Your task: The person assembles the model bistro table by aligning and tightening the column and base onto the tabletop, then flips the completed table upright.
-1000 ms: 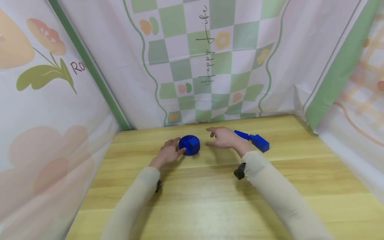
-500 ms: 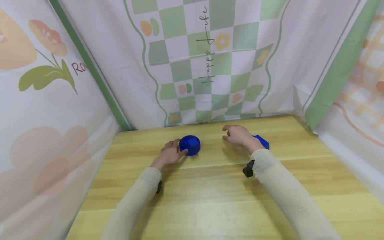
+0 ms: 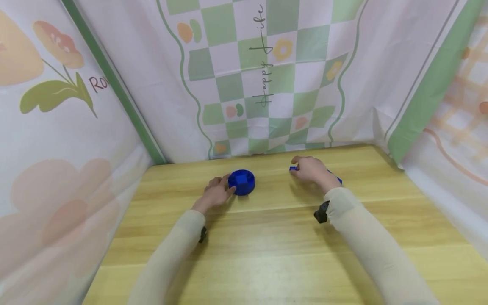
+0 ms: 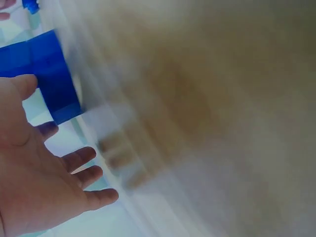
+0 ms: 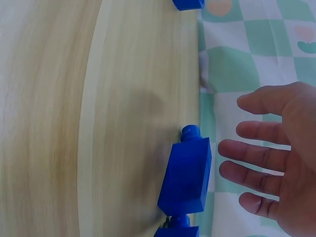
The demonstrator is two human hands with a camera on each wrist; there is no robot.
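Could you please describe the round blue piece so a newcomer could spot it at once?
On the yellowish wooden table, look beside the left hand. The round blue piece there has a circular rim, unlike the boxy blue blocks near the right hand.

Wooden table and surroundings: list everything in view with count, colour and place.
Table: 1, light wood, foreground.
Round piece: 1, blue, table's far middle.
Squarish part: 1, blue, within the round piece's outline.
Knobbed blocks: 2, blue, on the table, right of centre.
Printed cloth: count unclear, white, green and peach, behind and beside the table.
Sleeves: 2, cream, foreground.
Wrist devices: 2, black, under the sleeves.
Left hand: 1, bare, holding the round piece.
Right hand: 1, bare, over the knobbed blocks.
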